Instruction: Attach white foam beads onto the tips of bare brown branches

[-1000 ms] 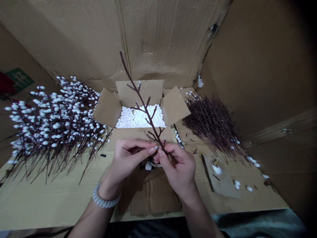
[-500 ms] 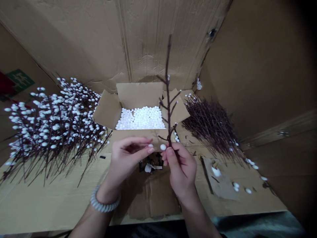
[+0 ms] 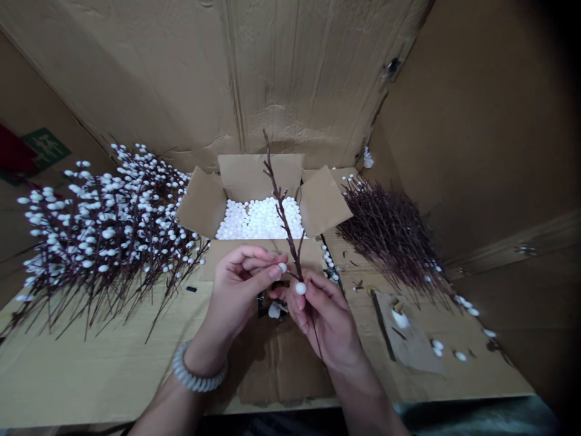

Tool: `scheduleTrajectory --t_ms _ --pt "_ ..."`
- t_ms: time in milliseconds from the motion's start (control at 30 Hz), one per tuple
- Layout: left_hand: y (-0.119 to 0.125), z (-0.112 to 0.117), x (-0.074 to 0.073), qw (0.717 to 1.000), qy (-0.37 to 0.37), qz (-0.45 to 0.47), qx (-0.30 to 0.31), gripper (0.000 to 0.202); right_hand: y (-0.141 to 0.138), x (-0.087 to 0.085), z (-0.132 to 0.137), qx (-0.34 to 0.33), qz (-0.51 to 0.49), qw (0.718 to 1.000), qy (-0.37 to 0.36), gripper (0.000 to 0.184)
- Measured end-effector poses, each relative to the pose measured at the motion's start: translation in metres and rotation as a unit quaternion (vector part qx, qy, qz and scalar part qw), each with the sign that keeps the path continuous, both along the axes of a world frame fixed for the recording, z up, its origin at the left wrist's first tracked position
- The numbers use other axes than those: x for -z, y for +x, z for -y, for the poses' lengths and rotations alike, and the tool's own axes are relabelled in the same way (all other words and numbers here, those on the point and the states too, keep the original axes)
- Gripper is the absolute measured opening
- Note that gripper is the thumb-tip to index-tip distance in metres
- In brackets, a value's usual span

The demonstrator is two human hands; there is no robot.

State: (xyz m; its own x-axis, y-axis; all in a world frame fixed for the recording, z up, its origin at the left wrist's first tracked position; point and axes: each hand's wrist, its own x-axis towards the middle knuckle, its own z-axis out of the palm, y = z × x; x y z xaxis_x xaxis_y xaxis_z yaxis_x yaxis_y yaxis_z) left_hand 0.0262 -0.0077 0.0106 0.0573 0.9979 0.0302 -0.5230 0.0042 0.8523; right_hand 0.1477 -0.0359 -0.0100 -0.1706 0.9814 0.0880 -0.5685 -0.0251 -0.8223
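Note:
My right hand [image 3: 322, 321] is shut around the lower part of a thin brown artificial twig [image 3: 282, 209], which leans up and to the left. A white foam bud [image 3: 300, 289] sits on the twig just above my right fingers. My left hand [image 3: 240, 297] is close beside it, pinching another white foam bud [image 3: 282, 267] between thumb and forefinger. A coiled white bracelet [image 3: 197, 375] circles my left wrist.
An open cardboard box [image 3: 258, 172] full of white foam buds stands ahead. A heap of budded twigs [image 3: 104, 242] lies left, bare twigs [image 3: 390, 236] lie right. A cardboard scrap [image 3: 403, 330] and loose buds lie front right. Cardboard walls surround the cardboard-covered surface [image 3: 91, 375].
The twig has tilted from nearly upright to leaning left, its tip swinging left and down. My hands have moved closer together.

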Motion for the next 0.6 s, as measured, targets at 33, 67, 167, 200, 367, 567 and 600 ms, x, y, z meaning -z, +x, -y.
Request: scheduleTrajectory --t_ms 33,67,167,200,367,567,600 --pt "-0.0004 0.0001 0.0004 1.000 0.001 0.000 0.004 0.021 0.0002 0.0002 0.0002 0.000 -0.002 1.000 -0.006 0.035" --pt "-0.0008 0.0002 0.0008 1.000 0.002 0.000 0.008 0.020 0.0005 0.0005 0.0004 0.000 -0.004 1.000 -0.015 0.035" --pt "-0.0013 0.0001 0.0017 1.000 0.015 0.001 0.014 0.019 0.0013 0.0009 0.0012 0.000 -0.010 0.999 -0.049 0.036" --pt "-0.0013 0.0000 0.0019 1.000 0.019 0.002 0.017 0.019 0.0016 0.0009 0.0014 -0.002 -0.011 0.998 -0.057 0.037" --pt "-0.0019 0.0003 0.0021 0.999 0.033 0.004 0.039 0.017 0.0032 0.0011 0.0017 -0.016 -0.012 0.998 -0.058 0.040" --pt "-0.0032 0.0007 -0.0006 0.998 0.046 -0.016 0.047 0.017 0.0048 0.0012 0.0016 -0.020 -0.006 0.999 -0.048 0.041" --pt "-0.0033 0.0008 -0.0007 0.998 0.049 -0.016 0.045 0.017 0.0049 0.0015 0.0016 -0.021 -0.005 0.999 -0.045 0.041"
